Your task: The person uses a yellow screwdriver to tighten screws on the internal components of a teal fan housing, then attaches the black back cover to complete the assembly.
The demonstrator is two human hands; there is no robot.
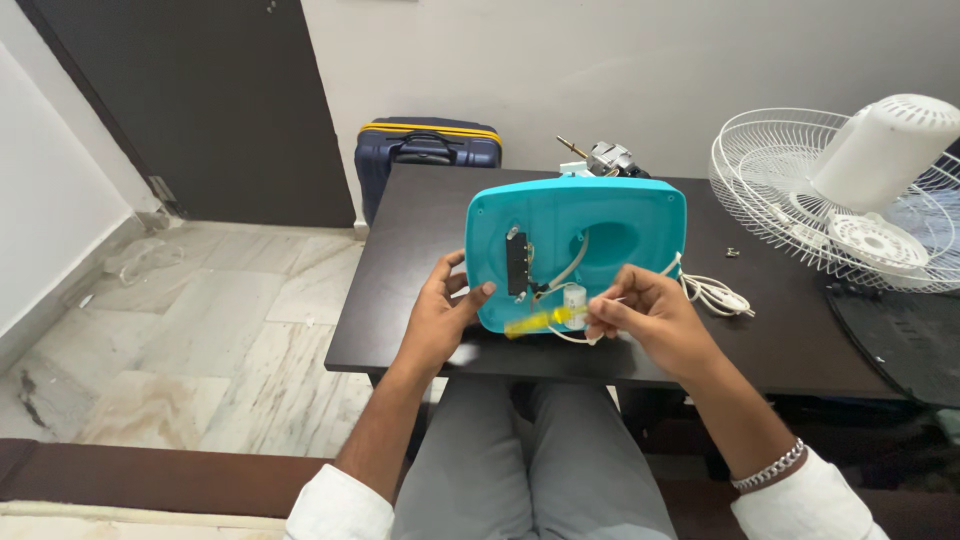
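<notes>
Two hands (440,310) (640,315) on one turquoise housing (620,215), perhaps one screwdriver (535,322)

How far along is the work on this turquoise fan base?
Done: the wire fan guard and motor lie apart on the table. In hand: the left hand steadies the turquoise base; the right hand works a yellow screwdriver inside. Left: wiring still exposed.
</notes>
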